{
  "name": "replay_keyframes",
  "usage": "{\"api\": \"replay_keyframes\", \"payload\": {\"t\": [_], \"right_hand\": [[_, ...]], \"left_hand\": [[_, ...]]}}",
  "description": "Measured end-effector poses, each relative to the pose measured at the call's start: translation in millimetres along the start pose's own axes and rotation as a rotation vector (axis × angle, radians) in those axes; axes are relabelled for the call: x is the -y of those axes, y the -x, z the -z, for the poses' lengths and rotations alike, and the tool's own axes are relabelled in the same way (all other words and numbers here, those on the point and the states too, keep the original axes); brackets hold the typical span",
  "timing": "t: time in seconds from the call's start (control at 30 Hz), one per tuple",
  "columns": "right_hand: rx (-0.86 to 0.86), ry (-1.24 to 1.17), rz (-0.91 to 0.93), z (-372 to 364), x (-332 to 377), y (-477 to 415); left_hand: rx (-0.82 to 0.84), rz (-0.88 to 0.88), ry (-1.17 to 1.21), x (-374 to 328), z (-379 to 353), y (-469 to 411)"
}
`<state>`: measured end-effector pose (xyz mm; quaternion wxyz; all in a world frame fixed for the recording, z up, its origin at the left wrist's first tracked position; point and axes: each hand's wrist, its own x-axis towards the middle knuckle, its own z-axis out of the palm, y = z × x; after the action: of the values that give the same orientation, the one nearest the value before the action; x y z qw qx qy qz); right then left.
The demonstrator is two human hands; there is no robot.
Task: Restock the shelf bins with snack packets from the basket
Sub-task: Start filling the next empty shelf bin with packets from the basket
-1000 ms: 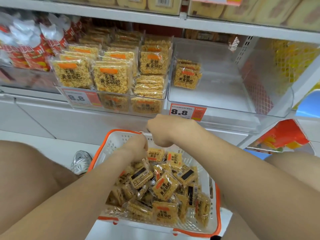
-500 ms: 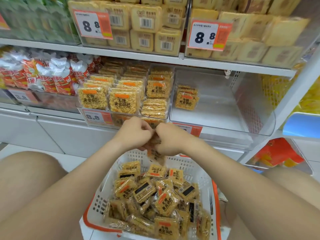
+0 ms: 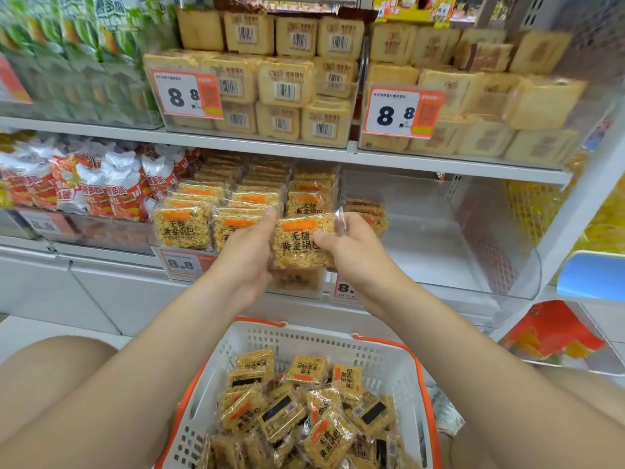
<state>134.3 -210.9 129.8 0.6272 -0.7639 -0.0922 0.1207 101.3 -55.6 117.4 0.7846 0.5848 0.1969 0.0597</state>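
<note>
Above the basket (image 3: 304, 336): flat white shelf boards (image 3: 270, 143), smooth and hard. Up and right of the basket: clear glossy plastic bin (image 3: 439, 258), rounded front corner, a few packets at its back. Basket itself: white perforated plastic, orange rim, heaped with crinkly square loose packets (image 3: 324, 438). Straight above the basket: left hand (image 3: 247, 262) and right hand (image 3: 351, 252), each gripping one side edge of the held packet (image 3: 301, 242). Square, see-through wrap, golden grainy cake, orange stripe, black lettering.
</note>
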Motion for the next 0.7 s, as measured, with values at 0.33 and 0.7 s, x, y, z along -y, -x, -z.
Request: {"api": "replay_keyframes", "payload": {"t": [0.33,0.7], "right_hand": [[-0.11,0.365,0.299,4,-9,-10],[-0.173,0.675,0.484,5,4,-40]], "left_hand": [[0.026,0.008,0.079,7,9,-32],[-0.124,-0.504,-0.702,-22,3,-12]]}}
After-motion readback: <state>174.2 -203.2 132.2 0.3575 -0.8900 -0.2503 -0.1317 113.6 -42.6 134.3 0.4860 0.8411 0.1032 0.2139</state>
